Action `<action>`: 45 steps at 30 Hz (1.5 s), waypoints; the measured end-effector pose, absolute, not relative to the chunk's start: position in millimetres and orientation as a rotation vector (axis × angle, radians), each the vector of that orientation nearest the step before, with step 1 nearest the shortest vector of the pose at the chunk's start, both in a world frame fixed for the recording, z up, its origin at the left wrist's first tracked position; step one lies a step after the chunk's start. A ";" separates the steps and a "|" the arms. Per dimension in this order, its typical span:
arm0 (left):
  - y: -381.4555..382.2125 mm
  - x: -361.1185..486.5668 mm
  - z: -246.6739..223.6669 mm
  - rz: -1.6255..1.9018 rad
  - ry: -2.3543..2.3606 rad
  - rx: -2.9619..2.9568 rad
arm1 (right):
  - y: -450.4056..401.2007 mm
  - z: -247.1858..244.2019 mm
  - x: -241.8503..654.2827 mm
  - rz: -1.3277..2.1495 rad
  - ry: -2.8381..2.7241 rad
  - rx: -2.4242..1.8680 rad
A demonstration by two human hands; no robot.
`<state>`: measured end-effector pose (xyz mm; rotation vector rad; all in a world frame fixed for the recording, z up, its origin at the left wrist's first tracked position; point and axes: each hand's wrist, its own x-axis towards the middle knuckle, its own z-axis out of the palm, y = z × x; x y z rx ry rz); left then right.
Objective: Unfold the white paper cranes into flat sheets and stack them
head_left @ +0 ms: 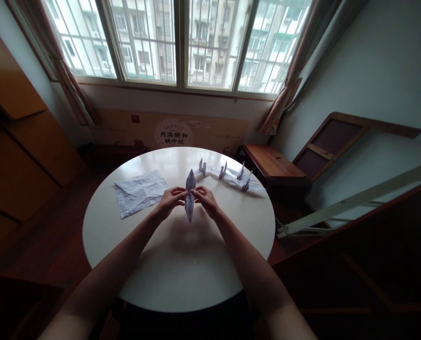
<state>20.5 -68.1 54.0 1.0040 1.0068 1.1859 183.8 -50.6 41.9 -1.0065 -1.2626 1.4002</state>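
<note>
Both forearms reached up from the bottom corners of the frame and drew together near the middle, wrists slightly raised over the desk (182,276). The left hand (172,199) pinched the left side of the folded paper (190,203) between thumb and fingers, and the right hand (204,197) pinched its right side, with the other fingers of both hands loosely curled. The round white top stretched between the forearms to its near rim at the bottom center, while its far rim curved beyond the hands, below the wall. Left of the hands lay a flat, creased sheet (141,191), its outer edge a little inside the desk's left rim; to their upper right stood a loose group of paper birds (223,171), the outermost close to the right rim. A low wooden cabinet (279,165) stood just beyond that side. The folded paper was at the center of the frame, held upright above the desk: a narrow, pale lavender-gray shape, widest around the fingers and tapering to a point at top and bottom. Its finer folds were too small to make out.
</note>
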 end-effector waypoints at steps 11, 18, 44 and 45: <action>-63.8 18.7 49.9 1.224 0.945 0.896 | -46.4 36.5 184.5 1.384 -1.207 -0.911; -66.0 20.8 48.1 1.343 1.109 1.218 | -46.5 37.1 183.4 1.276 -1.218 -0.915; -81.8 16.0 55.3 1.442 1.294 1.809 | -48.1 35.6 180.3 1.070 -1.277 -0.933; -81.9 16.3 55.7 1.453 1.300 1.765 | -48.1 35.7 180.3 1.063 -1.281 -0.929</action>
